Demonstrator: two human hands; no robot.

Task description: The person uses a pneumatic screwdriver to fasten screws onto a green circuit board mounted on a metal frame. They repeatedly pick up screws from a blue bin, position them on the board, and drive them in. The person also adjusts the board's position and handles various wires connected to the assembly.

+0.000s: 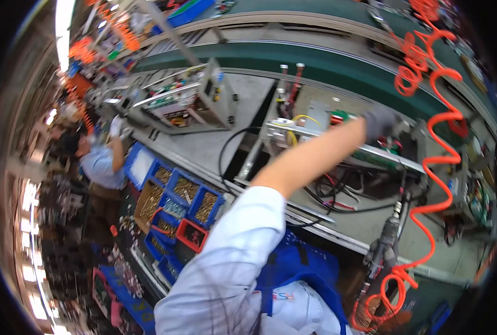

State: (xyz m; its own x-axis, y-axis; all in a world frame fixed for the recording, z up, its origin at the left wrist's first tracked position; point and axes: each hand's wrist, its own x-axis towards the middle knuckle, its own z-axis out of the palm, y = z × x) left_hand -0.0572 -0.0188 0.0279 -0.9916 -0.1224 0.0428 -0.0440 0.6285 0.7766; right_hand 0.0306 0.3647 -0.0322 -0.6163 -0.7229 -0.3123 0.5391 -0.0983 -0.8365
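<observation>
My left arm stretches across an open metal chassis filled with wires and circuit parts. My left hand, in a dark grey glove, is over its far right part, near a green board; motion blurs the fingers, and I cannot tell what they hold. Lower right, my right hand, also gloved, is wrapped round a grey power screwdriver. The tool's slim end points up toward the chassis's near edge. Black cables hang along that near side.
A coiled orange air hose runs down the right side. Blue bins of screws and a red tray stand at left. Another chassis sits farther left, near a co-worker. A green conveyor belt passes behind.
</observation>
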